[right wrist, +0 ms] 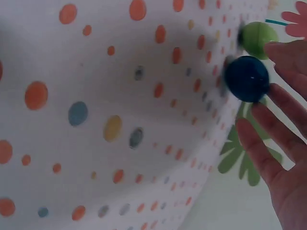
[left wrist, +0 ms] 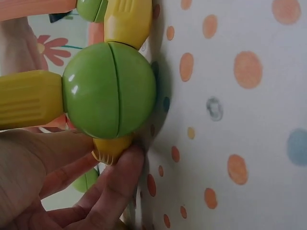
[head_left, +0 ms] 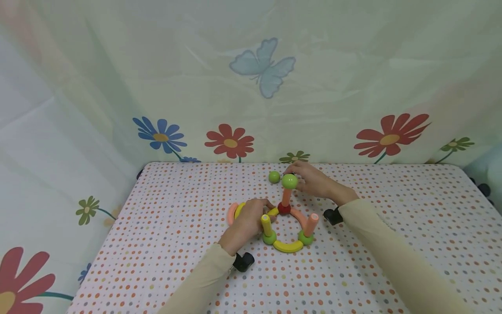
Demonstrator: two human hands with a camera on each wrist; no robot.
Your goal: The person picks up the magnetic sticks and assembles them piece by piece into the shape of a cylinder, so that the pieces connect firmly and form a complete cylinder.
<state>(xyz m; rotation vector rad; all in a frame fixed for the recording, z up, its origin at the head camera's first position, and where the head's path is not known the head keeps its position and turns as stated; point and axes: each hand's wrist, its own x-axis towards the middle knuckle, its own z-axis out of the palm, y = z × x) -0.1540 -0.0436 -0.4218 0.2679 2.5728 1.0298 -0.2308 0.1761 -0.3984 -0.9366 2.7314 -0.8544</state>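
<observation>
A toy frame of balls and rods stands on the table. Its ring has a red ball [head_left: 284, 209], two green balls, and yellow and orange curved pieces. Three rods rise from it, the far one topped by a green ball [head_left: 290, 181]. My left hand [head_left: 251, 216] is at the ring's left side, pinching a yellow curved piece [left wrist: 112, 149] beside a green ball [left wrist: 110, 91]. Behind the frame, my right hand [head_left: 311, 179] has its fingers spread at a dark blue ball [right wrist: 247, 79], fingertips right at its surface. The head view mostly hides that ball.
A loose green ball [head_left: 274, 176] lies near the table's back edge, left of the blue one. Loose orange [head_left: 232, 214] and yellow [head_left: 239, 210] curved pieces lie left of my left hand. A flowered curtain [head_left: 313, 87] hangs behind the dotted tabletop [head_left: 176, 226].
</observation>
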